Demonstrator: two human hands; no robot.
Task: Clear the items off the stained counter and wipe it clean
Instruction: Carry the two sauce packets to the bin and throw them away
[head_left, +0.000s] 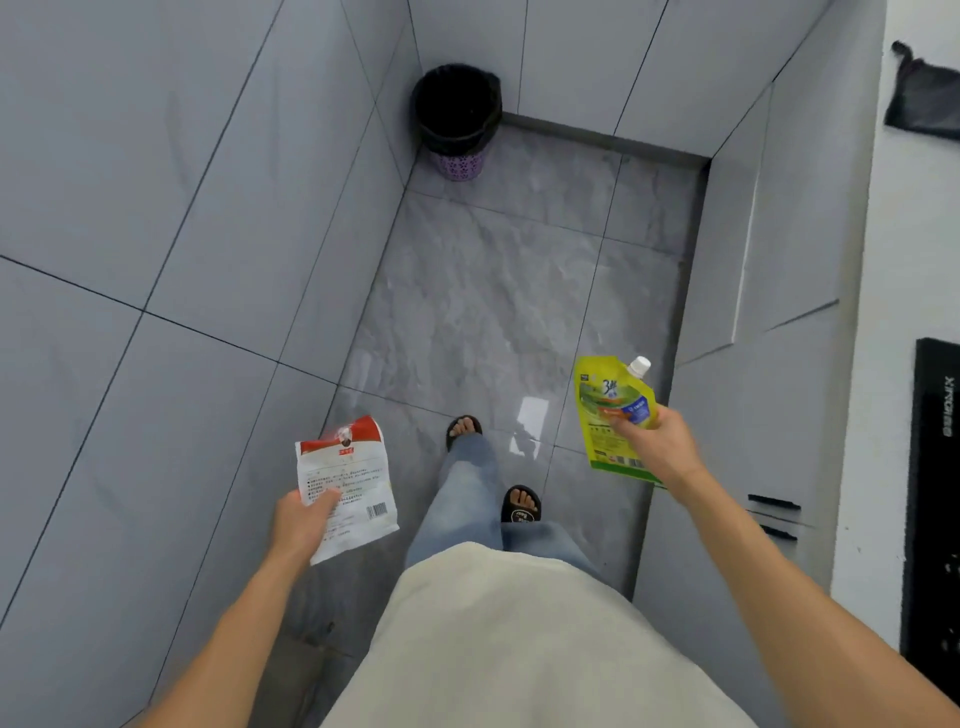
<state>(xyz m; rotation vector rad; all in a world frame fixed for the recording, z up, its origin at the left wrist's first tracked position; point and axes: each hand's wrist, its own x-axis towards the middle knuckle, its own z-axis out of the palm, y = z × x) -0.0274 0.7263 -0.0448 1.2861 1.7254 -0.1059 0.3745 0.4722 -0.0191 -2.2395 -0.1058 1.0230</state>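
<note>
My left hand (304, 522) grips a flat white packet with a red top and a barcode (353, 483), held out over the grey floor at lower left. My right hand (657, 441) pinches a yellow-green spout pouch with a white cap (610, 410) at mid right. A purple bin with a black liner (457, 119) stands open in the far corner of the narrow aisle, well ahead of both hands. The white counter (906, 208) runs along the right edge of the view.
Grey tiled wall panels close in the aisle on the left and at the back; grey cabinet fronts (748, 291) line the right. A black cloth (924, 98) and a black appliance (935, 493) lie on the counter. My feet in black sandals stand on the glossy floor (509, 291).
</note>
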